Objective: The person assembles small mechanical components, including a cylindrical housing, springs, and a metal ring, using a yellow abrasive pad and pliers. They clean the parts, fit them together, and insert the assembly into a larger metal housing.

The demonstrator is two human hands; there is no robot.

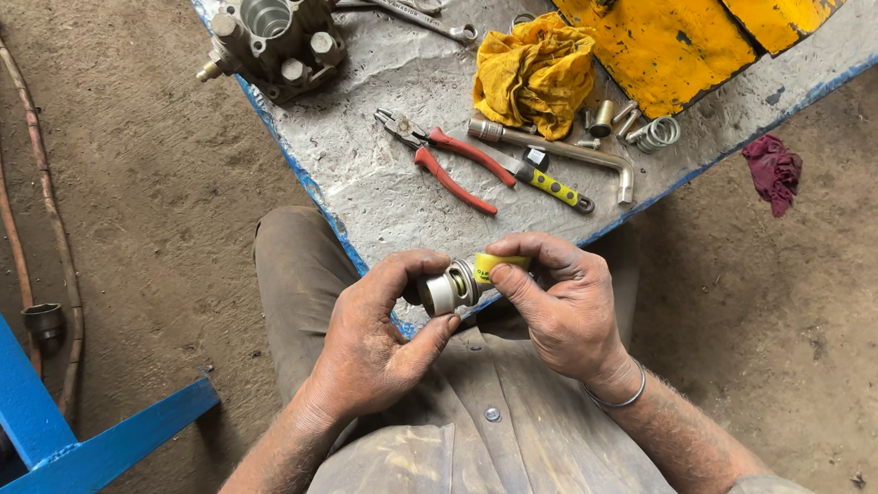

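My left hand point(379, 339) and my right hand point(561, 304) are together just below the near edge of a grey work table point(382, 189). Between the left thumb and fingers sits a small round metal part with a white end point(445, 290). The right fingers pinch a small yellow tube point(498, 266) whose tip meets that part. Both hands are dirty, and a metal bangle rings the right wrist.
On the table lie red-handled pliers point(448, 162), a yellow-handled screwdriver point(552, 186), an L-shaped socket wrench point(564, 150), a yellow rag point(534, 74), a metal pump body point(275, 30), spanners point(407, 5), springs and small fittings point(641, 127). A blue frame point(40, 417) and hoses stand left.
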